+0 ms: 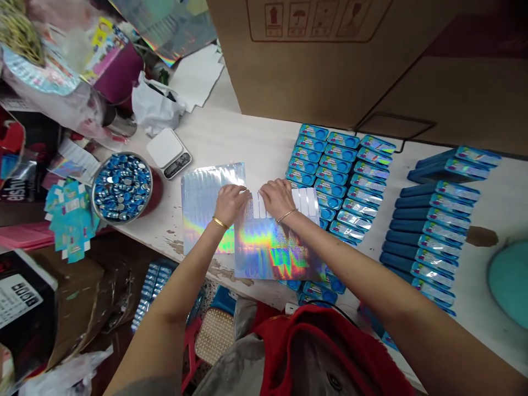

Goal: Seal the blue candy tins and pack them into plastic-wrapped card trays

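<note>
A shiny holographic sticker sheet (276, 258) lies in front of me, with a row of bare white backing strips (307, 202) along its far side. My left hand (231, 204) is closed at the sheet's far left corner, fingertips pinched on its edge. Just right of it, my right hand (278, 199) has its fingers bent down and pinched together over the white strips; whether a sticker is between them is hidden. Beneath and to the left lies a second holographic sheet (202, 198). Blue boxes (335, 164) with coloured labels stand in rows right of my hands, partly under the sheet.
Another row of blue boxes (439, 242) stands farther right, near a turquoise round object (511, 280). A metal bowl of blue-and-silver pieces (121, 188) and a small white scale (165, 148) are at left. A large cardboard carton (297, 77) blocks the back.
</note>
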The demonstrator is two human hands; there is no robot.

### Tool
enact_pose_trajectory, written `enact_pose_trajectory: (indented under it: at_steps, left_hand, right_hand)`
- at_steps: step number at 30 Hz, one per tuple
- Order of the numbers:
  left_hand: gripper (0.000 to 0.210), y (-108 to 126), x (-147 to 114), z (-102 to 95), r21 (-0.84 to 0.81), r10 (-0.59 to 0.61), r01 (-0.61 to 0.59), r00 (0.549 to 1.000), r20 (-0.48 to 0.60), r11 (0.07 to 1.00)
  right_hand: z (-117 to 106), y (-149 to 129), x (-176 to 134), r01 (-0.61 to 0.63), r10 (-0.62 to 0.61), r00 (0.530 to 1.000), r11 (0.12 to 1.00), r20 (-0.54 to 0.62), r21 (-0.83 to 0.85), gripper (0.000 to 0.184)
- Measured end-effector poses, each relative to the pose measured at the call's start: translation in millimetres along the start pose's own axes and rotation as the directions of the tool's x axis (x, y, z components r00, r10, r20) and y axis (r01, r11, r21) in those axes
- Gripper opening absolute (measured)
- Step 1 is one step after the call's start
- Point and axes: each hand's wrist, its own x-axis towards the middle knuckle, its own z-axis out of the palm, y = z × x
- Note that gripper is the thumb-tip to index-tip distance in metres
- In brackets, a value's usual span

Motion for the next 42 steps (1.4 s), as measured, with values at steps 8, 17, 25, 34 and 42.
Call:
enact_pose_trajectory:
  at_steps: [8,17,25,34,42]
  left_hand:
    - [0.012,30.3,-33.9,7.6,-0.032,0.024,-0.028,0.992,-0.121,0.999]
    - [0.019,157.9,-95.4,7.8,-0.801,-0.595,0.183,0.764,-0.249,0.57]
    - [0.029,231.6,-140.7,66.4,-0.912,-0.604,0.335,0.786,0.132,0.237]
    - [0.015,244.3,-151.3,119.9,-0.598,-0.359,0.262,0.932,-0.046,0.757]
    - [0.01,246.9,-135.6,140.2,-0.077,-0.312,0.306,0.947,-0.079,0.949]
  right_hand:
    - [-14.8,11.2,18.7,0.025,-0.023,0.999,0.997,0.026,-0.077,0.032]
    - [-75.5,10.4,-63.7,-0.038,0.148,0.959,0.912,-0.242,0.409,0.055]
    - [-86.7,-10.3,-273.3,-0.426,0.575,0.799,0.332,0.177,0.842,0.05]
    - [-68.4,28.4,-321.6,-0.438,0.666,0.746,0.464,0.023,0.77,0.041]
    - [-42.6,64.8,-314.9,-0.526,0.649,0.759,0.659,-0.053,0.538,0.033]
